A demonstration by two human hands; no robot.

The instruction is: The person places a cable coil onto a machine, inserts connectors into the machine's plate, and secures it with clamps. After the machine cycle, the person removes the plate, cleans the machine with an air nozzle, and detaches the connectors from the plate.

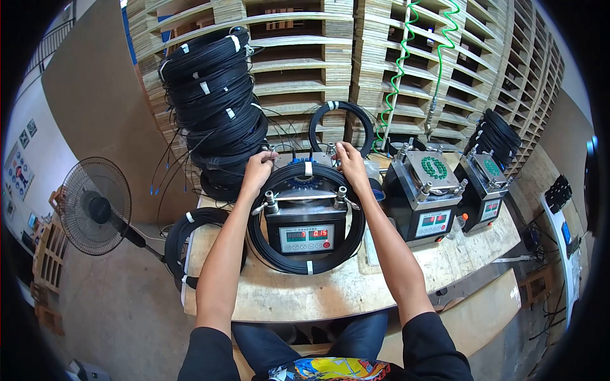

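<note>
A fibre polishing machine with a lit red display stands in front of me on the table. Around its front hangs a coil of black cable bound with white tape. At the machine's rear left corner, my left hand has its fingers closed on a metal clamp knob, mostly hidden. My right hand is at the rear right corner, fingers curled against another clamp knob. Between the hands, blue connectors with black cables sit at the top plate's back edge.
A tall stack of black cable coils rises at back left; one coil overhangs the left table edge. Two similar machines stand at right. Wooden pallets are behind the table, and a fan stands left.
</note>
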